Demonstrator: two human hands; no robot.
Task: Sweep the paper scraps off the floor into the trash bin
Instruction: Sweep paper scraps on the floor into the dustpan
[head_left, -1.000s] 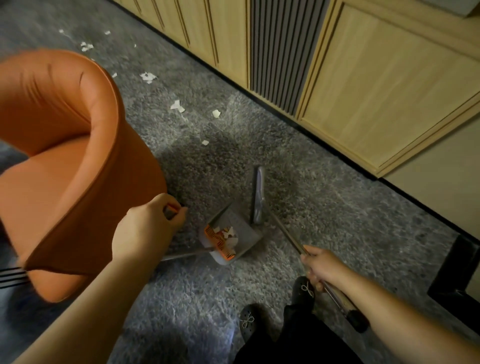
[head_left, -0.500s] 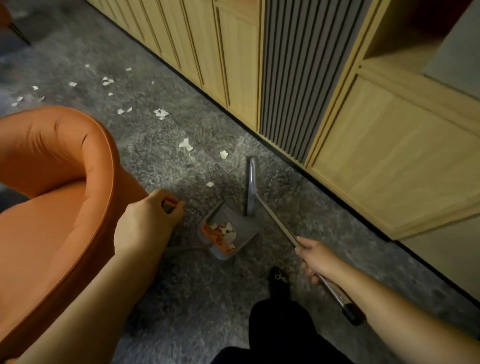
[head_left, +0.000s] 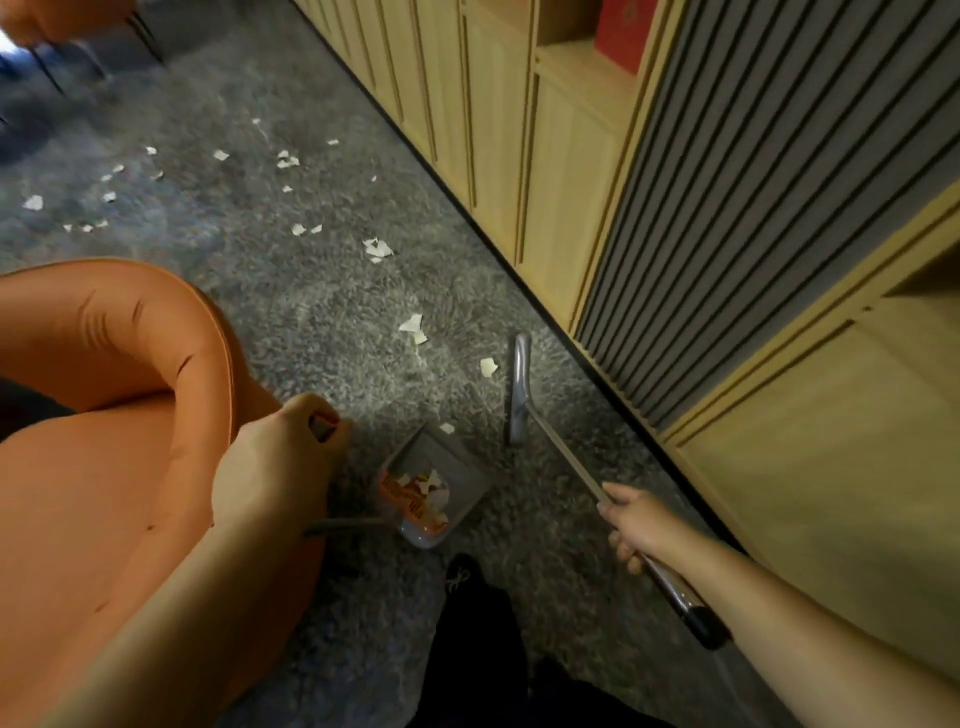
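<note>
Left hand (head_left: 275, 467) grips the dustpan (head_left: 436, 488) handle; right hand (head_left: 636, 522) grips the broom (head_left: 519, 384) shaft. Paper scraps (head_left: 413, 325) lie on the carpet (head_left: 322, 312); orange dustpan label illegible

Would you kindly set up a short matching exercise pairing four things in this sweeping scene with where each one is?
Things:
1. dustpan
2. broom head
3. armchair
4. red box

Places:
A. on a shelf in the wooden cabinets
B. at the person's left, beside the left arm
C. on the carpet near the cabinet base
D. on the carpet between the two hands, holding scraps

Pairs: 1-D, 2-C, 3-B, 4-A
</note>
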